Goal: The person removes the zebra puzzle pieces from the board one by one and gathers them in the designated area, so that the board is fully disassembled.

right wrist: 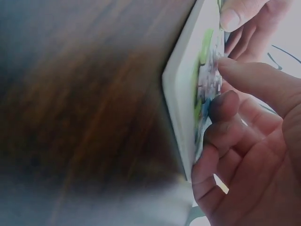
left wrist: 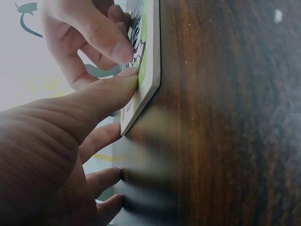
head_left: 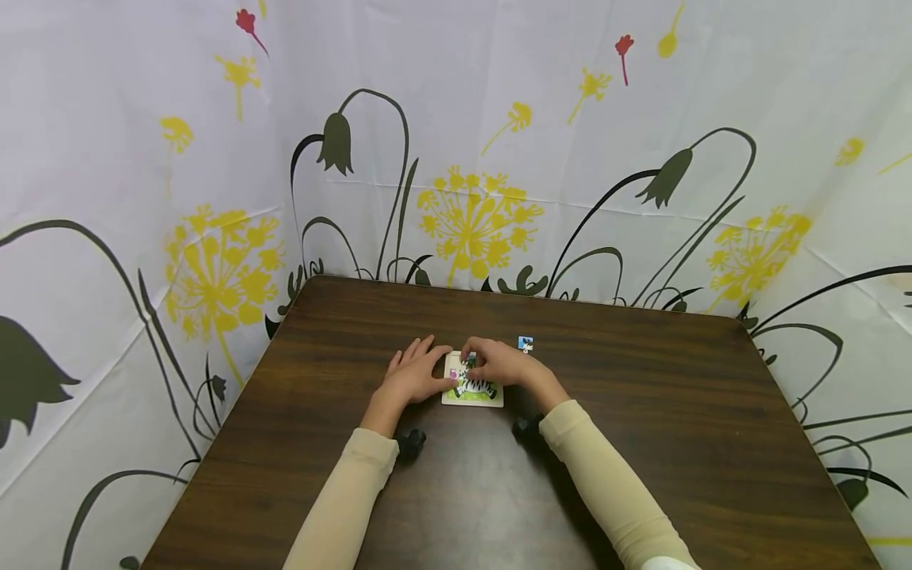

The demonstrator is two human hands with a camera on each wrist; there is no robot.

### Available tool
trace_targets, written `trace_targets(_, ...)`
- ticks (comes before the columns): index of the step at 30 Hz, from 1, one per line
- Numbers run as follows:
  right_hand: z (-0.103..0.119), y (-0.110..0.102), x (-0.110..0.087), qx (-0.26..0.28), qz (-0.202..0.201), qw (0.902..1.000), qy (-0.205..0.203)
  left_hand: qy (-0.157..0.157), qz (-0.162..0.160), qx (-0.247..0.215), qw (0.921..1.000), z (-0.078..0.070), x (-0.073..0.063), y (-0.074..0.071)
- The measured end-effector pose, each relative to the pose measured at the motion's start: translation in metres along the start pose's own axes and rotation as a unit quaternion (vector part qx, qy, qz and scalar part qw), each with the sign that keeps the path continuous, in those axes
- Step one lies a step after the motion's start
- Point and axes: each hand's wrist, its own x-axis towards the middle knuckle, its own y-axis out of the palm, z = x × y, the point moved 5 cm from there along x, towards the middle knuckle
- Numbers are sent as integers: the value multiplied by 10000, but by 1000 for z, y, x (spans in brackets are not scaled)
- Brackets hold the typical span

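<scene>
A small zebra jigsaw puzzle in a pale tray [head_left: 473,401] lies flat on the table. My left hand [head_left: 411,378] steadies its left side, the thumb [left wrist: 124,82] pressing on the picture and the other fingers spread, one touching the tray's corner. Over the upper part of the puzzle, my right hand [head_left: 504,362] bends its fingers down, thumb and index finger pinching at a puzzle piece [right wrist: 207,104]. Those fingers partly hide that piece, so whether it is seated flat is unclear. A loose blue, black and white puzzle piece [head_left: 526,343] lies beyond the right hand.
The dark brown wooden table [head_left: 663,443] extends all around the puzzle. A white cloth [head_left: 456,119] printed with flowers hangs behind its far edge and at both sides. Black wrist devices [head_left: 411,445] sit beneath both wrists, close to the tabletop.
</scene>
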Motion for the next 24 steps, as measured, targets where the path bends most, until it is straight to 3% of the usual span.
trace_targets(17, 1, -2, 8, 289, 255, 9991, -157, 22, -12, -138, 9999, 5, 4, 0)
trace_targets(24, -2, -4, 5, 314, 225, 9992, -22, -16, 102, -160, 9998, 11, 11, 8)
